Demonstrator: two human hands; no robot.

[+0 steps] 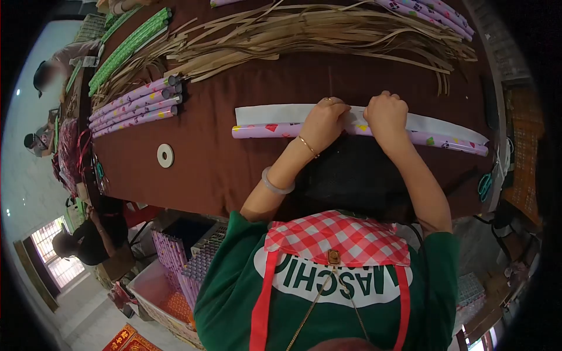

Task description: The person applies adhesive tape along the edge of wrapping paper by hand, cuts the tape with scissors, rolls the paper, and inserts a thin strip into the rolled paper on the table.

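Observation:
A long roll of purple patterned paper (272,131) lies crosswise on the brown table in front of me. Along its far side a strip of its white underside (266,114) is still unrolled, standing out as a flap. My left hand (325,124), with a bracelet and a bangle at the wrist, has its fingers closed on the flap near the middle of the roll. Close beside it, my right hand (386,120) is curled into a near fist, also gripping the paper. Fingertips of both hands are partly hidden.
Finished purple rolls (137,105) are stacked at left, near a roll of white tape (165,155). Long dry strips (316,41) spread across the back, beside green rolls (132,50). Green-handled scissors (485,186) lie at right. A bin of rolls (175,263) stands below left; other people sit beyond.

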